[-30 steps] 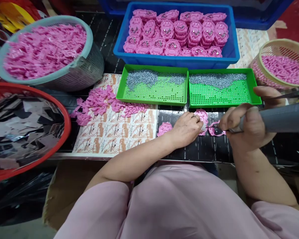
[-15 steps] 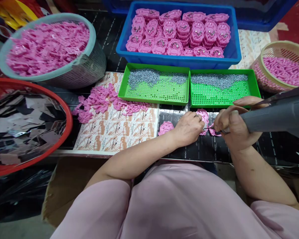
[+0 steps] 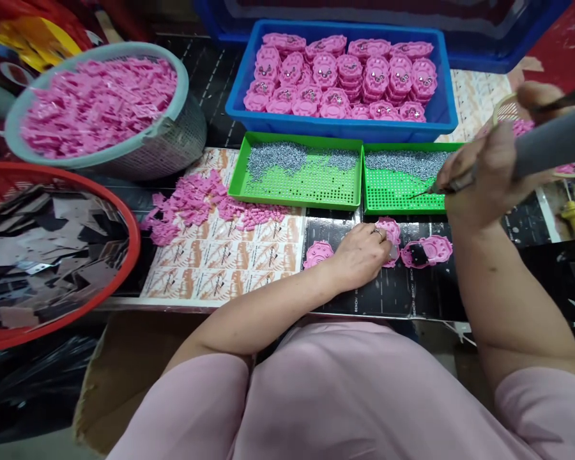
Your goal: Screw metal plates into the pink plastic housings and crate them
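My right hand (image 3: pixel 489 166) is wrapped round a grey electric screwdriver (image 3: pixel 551 144). Its thin bit points down over the right green tray (image 3: pixel 388 199), which holds a heap of small screws (image 3: pixel 407 163). On the black table surface, my left hand (image 3: pixel 364 255) has its fingers curled onto a pink plastic case part (image 3: pixel 388 229), partly hidden under them. To the right of it lies an open pink case (image 3: pixel 434 250) with a gap in one half. Another pink part (image 3: pixel 319 254) rests left of my left wrist.
A blue bin (image 3: pixel 340 128) of stacked pink cases stands behind the left green tray (image 3: pixel 297 198) of screws. Loose pink pieces (image 3: pixel 191 198) lie on the left. Beyond them are a grey-green basket (image 3: pixel 186 102) and a red basket (image 3: pixel 134 236) of flat plates.
My right hand has lifted the screwdriver from beside the left hand up and over the right green tray, uncovering the open pink case. My left hand stays on its part.
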### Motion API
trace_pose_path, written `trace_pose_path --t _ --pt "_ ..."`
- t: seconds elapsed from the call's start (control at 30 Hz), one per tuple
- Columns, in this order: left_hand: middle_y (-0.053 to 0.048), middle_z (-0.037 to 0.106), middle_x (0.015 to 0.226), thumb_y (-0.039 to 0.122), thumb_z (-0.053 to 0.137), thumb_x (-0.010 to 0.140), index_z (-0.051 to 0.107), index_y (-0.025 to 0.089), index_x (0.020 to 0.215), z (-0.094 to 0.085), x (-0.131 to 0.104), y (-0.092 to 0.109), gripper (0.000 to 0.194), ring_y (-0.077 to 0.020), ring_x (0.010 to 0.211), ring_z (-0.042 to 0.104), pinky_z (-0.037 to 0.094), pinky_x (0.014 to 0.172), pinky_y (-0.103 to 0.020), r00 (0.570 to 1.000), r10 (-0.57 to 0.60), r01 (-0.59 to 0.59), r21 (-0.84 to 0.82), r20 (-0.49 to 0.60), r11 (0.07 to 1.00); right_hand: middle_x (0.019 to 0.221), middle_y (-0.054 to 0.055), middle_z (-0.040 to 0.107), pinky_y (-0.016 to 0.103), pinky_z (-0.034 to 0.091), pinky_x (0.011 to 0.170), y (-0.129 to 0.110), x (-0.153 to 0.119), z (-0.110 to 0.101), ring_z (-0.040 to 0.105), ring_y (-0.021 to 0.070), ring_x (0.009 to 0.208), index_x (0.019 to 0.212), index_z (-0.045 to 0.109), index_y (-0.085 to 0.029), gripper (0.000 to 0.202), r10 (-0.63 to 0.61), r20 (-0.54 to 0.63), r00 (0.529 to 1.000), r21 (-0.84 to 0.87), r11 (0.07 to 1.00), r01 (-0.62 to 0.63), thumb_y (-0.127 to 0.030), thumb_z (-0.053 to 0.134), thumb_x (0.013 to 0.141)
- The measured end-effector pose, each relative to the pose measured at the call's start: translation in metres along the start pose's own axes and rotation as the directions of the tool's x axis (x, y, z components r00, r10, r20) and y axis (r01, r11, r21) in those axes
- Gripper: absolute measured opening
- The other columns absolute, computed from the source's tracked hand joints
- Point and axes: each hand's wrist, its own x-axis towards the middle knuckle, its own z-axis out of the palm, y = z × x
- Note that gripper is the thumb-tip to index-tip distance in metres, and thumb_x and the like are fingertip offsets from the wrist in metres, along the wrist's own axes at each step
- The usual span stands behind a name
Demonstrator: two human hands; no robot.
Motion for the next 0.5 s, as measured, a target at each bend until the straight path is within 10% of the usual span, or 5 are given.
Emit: trace_pose_path --t 0.5 --pt "-0.010 0.063 0.119 0.051 0.062 0.086 0.064 0.015 0.116 -0.017 -0.008 -0.004 0.046 -0.0273 0.115 0.051 0.038 0.096 -0.040 0.999 -0.036 0.036 -0.075 0.003 0.997 0.044 -0.010 0.040 0.029 0.032 0.037 0.040 0.008 -0.003 0.037 0.0093 0.035 0.095 0.046 -0.031 0.036 -0.081 0.096 0.992 -0.289 0.951 0.105 -0.061 0.061 0.081"
